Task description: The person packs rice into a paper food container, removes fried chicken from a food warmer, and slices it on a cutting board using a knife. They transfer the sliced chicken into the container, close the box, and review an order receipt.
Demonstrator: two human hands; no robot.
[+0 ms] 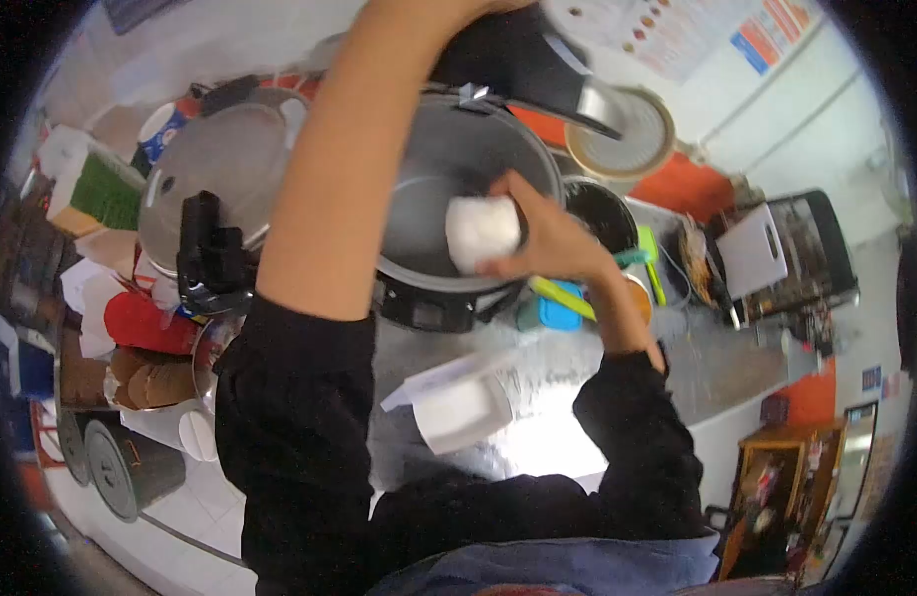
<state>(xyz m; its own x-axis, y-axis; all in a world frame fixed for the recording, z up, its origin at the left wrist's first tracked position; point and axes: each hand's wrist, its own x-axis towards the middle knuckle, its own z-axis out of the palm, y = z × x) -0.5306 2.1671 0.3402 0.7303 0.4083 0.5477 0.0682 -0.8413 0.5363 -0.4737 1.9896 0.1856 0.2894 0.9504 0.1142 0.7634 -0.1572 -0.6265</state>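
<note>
Metal tabletop (677, 372), reflective, glare near the front edge. On it a large cooker (409, 308), dark outside, grey inside, mouth uncovered. Dark lid (523, 74) raised and tilted at its far side. Left of the cooker, a round metal cover (215, 179), with a black handle (202, 238) close to the left forearm.

Left forearm crosses over the cooker, sleeve pushed to the elbow. Left hand (468, 6) nearly all cut off at the top edge, near the lid; cannot tell whether it is wide, narrow or holding anything.

Farther right, a white board (753, 250) leans at a slant. Beyond the cooker, a round tan-rimmed plate (622, 139); just below it in view, a dark pan (602, 214).

In front of the cooker, a white box (463, 409) lies open on the tabletop, its flap turned back. Right hand (548, 233) over the cooker's mouth, fingers curved round a white lump (481, 233), thumb and fingers on opposite sides. Lump rounded, slightly blurred; cannot tell if it touches the cooker's inside. Under the right wrist, a blue-lidded tub (560, 314) and a yellow-green handle (561, 296) slanting above it.
</note>
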